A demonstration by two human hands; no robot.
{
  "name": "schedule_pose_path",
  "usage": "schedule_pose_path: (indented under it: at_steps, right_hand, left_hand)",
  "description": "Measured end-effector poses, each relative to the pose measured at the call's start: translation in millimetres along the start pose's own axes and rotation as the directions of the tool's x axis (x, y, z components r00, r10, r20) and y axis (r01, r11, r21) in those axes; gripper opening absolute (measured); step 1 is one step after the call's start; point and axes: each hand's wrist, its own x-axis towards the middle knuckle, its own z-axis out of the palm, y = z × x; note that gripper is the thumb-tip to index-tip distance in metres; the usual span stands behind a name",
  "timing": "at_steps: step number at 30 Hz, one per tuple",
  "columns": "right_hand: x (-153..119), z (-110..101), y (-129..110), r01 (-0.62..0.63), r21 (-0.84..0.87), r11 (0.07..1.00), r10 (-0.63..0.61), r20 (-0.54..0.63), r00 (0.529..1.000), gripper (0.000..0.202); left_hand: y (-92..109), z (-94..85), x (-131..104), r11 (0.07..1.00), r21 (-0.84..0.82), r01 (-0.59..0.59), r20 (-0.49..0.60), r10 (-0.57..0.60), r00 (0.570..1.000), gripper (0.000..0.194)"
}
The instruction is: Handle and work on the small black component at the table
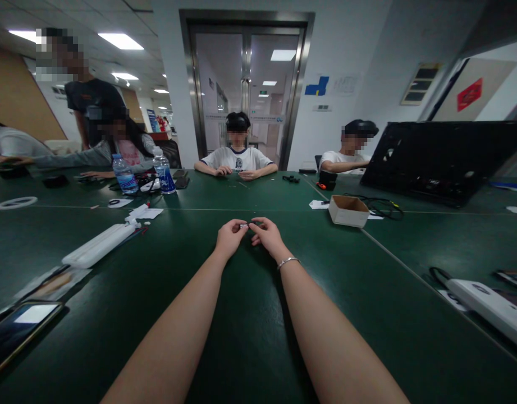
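Both my arms stretch forward over the green table [250,314]. My left hand [230,238] is closed in a pinch around a small, slim silvery piece [243,225], too small to name. Thumb and index finger of my right hand [267,235] close at the piece's right end, where something dark shows between the fingertips. Whether that dark bit is a separate part I cannot tell. The fingertips of the two hands almost meet. A silver bracelet [288,261] circles my right wrist.
To the left lie a white power strip [100,245], a phone [22,331] and two water bottles [163,171]. An open cardboard box [348,212], cables [387,207] and a large black screen [443,160] stand right. Another power strip [489,308] lies near right. Other people sit around the table.
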Motion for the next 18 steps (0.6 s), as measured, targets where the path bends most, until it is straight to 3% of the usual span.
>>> schedule_pose_path:
  at_steps: [4,18]
  right_hand:
    - [0.0,-0.2,-1.2,-0.027,0.030,0.999,0.027,-0.005,1.000,0.010]
    - [1.4,0.5,-1.0,-0.056,0.029,0.998,0.057,-0.023,0.998,0.006]
  left_hand:
    - [-0.8,2.3,0.7,0.999,-0.036,0.034,-0.003,-0.035,0.999,0.017]
    - [-2.3,3.0,0.5,0.999,-0.038,0.032,0.019,-0.031,0.999,0.020]
